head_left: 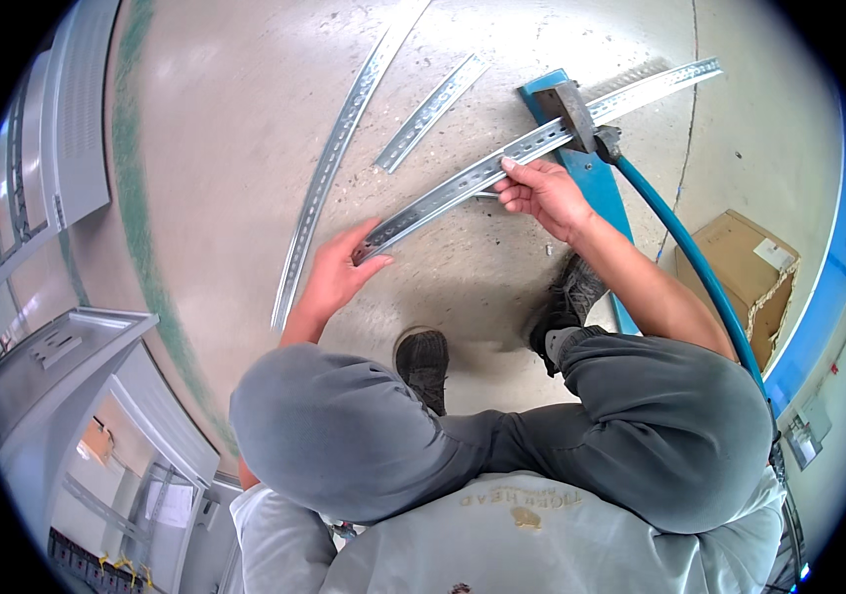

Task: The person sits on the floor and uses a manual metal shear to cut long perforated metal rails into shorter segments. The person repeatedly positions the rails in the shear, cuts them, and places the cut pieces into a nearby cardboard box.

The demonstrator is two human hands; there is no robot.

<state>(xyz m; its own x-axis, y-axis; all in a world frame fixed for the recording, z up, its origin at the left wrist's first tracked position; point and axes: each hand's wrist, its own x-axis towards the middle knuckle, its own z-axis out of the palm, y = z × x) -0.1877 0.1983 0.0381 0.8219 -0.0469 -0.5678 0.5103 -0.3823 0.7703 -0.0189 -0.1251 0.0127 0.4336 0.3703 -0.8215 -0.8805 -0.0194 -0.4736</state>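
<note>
A slotted metal rail (pixel 443 193) runs slantwise from near left to far right, its middle passing through a dark metal cutter head (pixel 568 114). My left hand (pixel 339 265) grips the rail's near end, thumb on one side and fingers on the other. With thumb and fingers pinched at its edge, my right hand (pixel 540 196) holds the same rail short of the cutter head. The cutter sits on a blue metal base (pixel 593 188), and a thick blue-green hose (pixel 675 228) leads from it toward my right side.
A long slotted rail (pixel 329 163) and a short rail piece (pixel 431 111) lie on the concrete floor (pixel 220 178) at the left. At the right stands a torn cardboard box (pixel 735 262). Grey metal cabinets (pixel 67 366) line the left side. My shoes (pixel 423 366) are close below the rail.
</note>
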